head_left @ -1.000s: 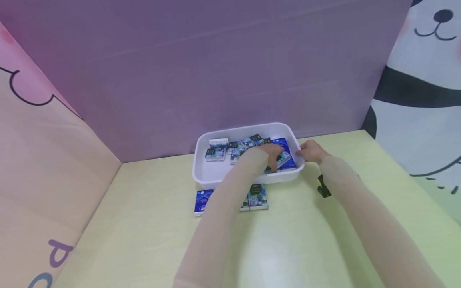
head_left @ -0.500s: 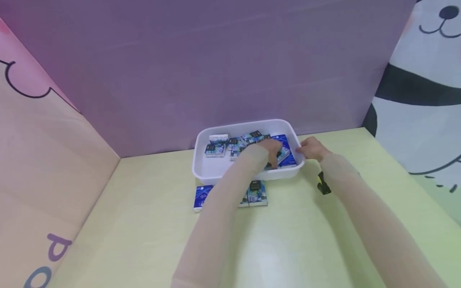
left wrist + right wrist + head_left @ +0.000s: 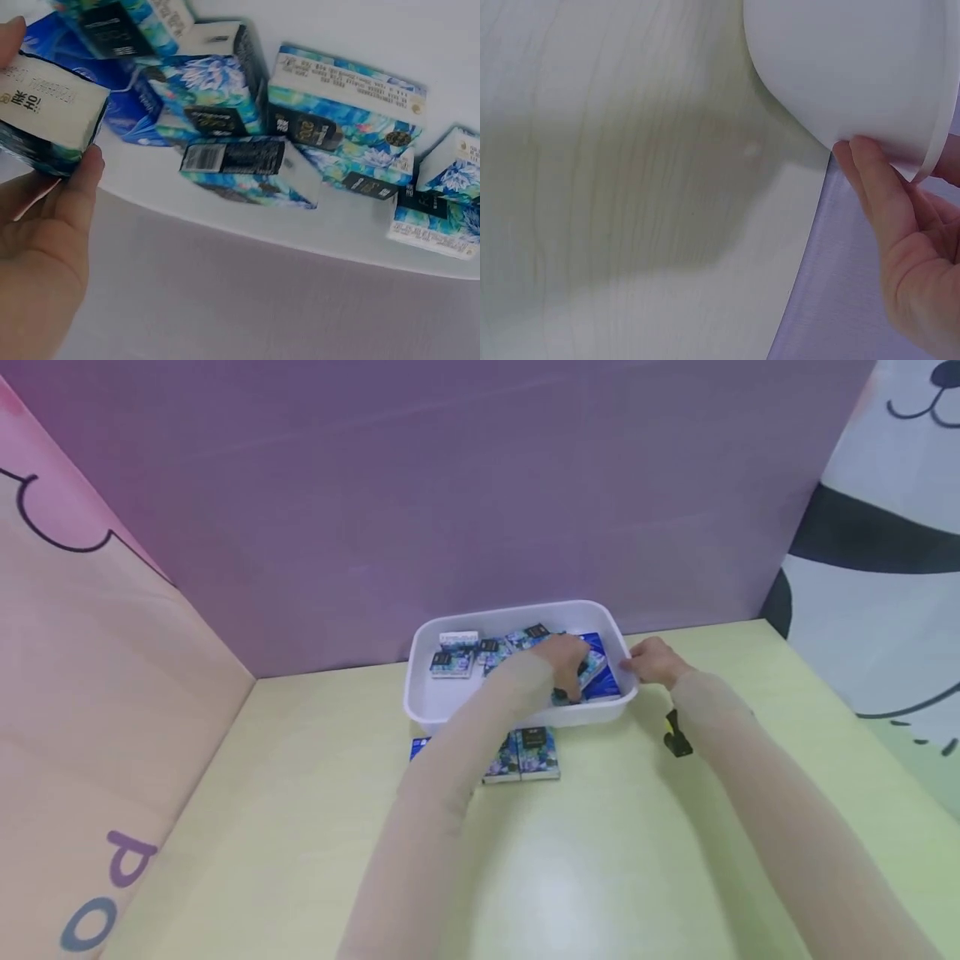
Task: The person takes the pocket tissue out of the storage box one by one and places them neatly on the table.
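Observation:
A white plastic tub stands at the back of the table, with several floral pocket tissue packs and blue packs inside. My left hand reaches into the tub's right half. In the left wrist view its thumb and fingers grip a tissue pack, the pale printed side showing. My right hand pinches the tub's right end; in the right wrist view its fingers lie along the outer wall and the thumb goes behind the rim.
Floral packs lie in a row before the tub, with a blue pack at their left, partly hidden by my left sleeve. A small black and yellow object lies beside my right forearm. A purple wall rises behind the table.
The head view has tilted slightly, so the scene sits a little higher. My left forearm has shifted, now covering more of the blue pack in front. Both hands keep their places at the tub.

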A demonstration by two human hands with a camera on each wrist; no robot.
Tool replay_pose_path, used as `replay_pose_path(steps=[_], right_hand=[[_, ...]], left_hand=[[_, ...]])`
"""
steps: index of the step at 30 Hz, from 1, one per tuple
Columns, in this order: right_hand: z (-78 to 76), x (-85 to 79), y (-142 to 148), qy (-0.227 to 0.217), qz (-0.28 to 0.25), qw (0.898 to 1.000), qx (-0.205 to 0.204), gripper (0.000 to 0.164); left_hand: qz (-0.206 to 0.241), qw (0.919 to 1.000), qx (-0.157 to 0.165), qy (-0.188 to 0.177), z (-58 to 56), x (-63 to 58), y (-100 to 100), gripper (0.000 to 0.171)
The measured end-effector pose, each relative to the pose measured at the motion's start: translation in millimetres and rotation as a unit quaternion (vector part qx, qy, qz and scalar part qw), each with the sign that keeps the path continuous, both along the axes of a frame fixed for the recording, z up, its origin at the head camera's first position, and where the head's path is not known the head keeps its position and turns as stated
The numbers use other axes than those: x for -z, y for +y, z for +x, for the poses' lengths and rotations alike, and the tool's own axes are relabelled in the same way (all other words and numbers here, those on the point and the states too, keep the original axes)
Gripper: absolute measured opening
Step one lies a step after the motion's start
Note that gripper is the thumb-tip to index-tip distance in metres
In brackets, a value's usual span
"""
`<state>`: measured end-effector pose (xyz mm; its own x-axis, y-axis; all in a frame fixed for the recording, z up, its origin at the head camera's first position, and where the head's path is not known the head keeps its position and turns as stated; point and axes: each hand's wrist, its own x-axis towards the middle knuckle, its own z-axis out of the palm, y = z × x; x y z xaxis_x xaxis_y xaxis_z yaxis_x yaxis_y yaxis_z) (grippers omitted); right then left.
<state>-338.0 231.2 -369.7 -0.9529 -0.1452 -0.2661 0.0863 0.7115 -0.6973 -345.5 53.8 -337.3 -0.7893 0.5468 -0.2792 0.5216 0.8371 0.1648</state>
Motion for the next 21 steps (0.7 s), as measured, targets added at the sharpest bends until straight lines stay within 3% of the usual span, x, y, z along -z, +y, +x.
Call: replay_pose_path(steps=[10,16,21], right_hand=[[-1.2,-3.1,-1,0.005,-0.003,1.0,-0.001,0.039],[0.5,-1.8,1,0.013,-0.006,1.0,-0.007,0.039],[1.9,0.2,2,0.014,-0.008,1.0,-0.009,0.039]], left_hand=[[-0.049,0.9921,0.066,0.095,28.5,-22.6,-18,0.044],[-0.054,0.9908,0.054,0.112,47.0,-28.6,-22,0.042],[-0.044,0.9918,0.043,0.112,75.0,-25.8,-25,0.035]])
